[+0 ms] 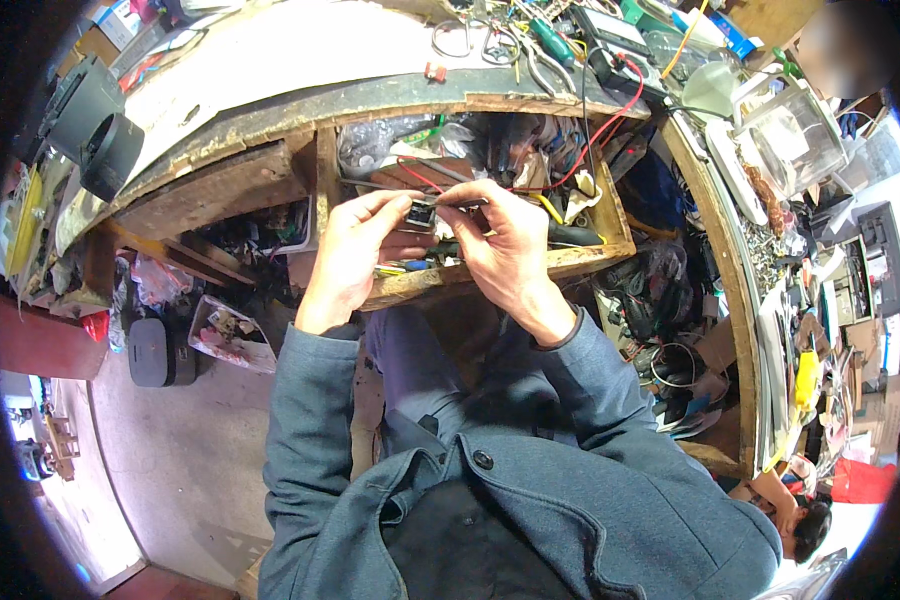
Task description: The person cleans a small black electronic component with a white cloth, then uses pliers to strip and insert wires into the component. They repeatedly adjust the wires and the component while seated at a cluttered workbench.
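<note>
Over an open wooden drawer (570, 259), my left hand (348, 250) pinches a small black box-shaped part (420, 214) between thumb and fingers. My right hand (510, 245) is closed close beside it, its thumb and fingertips gripping a thin dark piece (464, 203) whose kind I cannot make out. The fingertips of both hands nearly meet at the black part. Beneath them the drawer holds clear plastic bags (365, 147), wires and assorted tools, partly hidden by my hands.
Red and black leads (638, 92) run from a meter (610, 38) on the bench down to the drawer. Pliers (545, 72) and scissors (500, 45) lie nearby. A clear plastic box (792, 140) stands right. A white bin (232, 335) is on the floor at left.
</note>
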The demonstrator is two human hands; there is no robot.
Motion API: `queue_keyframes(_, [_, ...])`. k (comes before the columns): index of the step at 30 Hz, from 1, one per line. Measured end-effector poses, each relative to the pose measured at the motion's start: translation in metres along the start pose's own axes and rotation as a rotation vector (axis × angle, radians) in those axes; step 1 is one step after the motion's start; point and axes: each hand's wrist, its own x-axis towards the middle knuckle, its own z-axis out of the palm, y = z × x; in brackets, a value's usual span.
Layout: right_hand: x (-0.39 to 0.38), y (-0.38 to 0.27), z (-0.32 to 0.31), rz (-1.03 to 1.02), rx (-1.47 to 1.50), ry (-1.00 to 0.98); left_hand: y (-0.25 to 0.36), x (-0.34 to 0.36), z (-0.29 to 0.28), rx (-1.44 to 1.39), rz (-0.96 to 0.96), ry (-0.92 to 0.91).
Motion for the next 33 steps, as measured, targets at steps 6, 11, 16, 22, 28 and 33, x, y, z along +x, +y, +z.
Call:
queue_keyframes(6, [-0.001, 0.001, 0.001, 0.030, 0.000, -0.018, 0.000, 0.000, 0.001, -0.001, -0.003, 0.007])
queue_keyframes(11, [-0.001, 0.005, 0.003, -0.009, 0.002, 0.005, 0.001, 0.000, 0.001, 0.001, -0.015, 0.010])
queue_keyframes(16, [0.001, -0.007, -0.005, 0.124, 0.035, -0.009, 0.000, 0.000, 0.000, -0.011, -0.010, 0.011])
queue_keyframes(22, [0.029, 0.017, -0.033, 0.122, -0.234, -0.004, 0.001, 0.000, 0.001, -0.032, 0.022, 0.036])
queue_keyframes(28, [0.031, 0.068, -0.049, 0.010, -0.904, -0.472, 0.003, -0.001, 0.003, -0.097, 0.091, 0.112])
queue_keyframes(33, [0.064, 0.040, -0.044, 0.023, -0.580, -0.233, 0.002, -0.001, 0.003, -0.126, 0.107, 0.128])
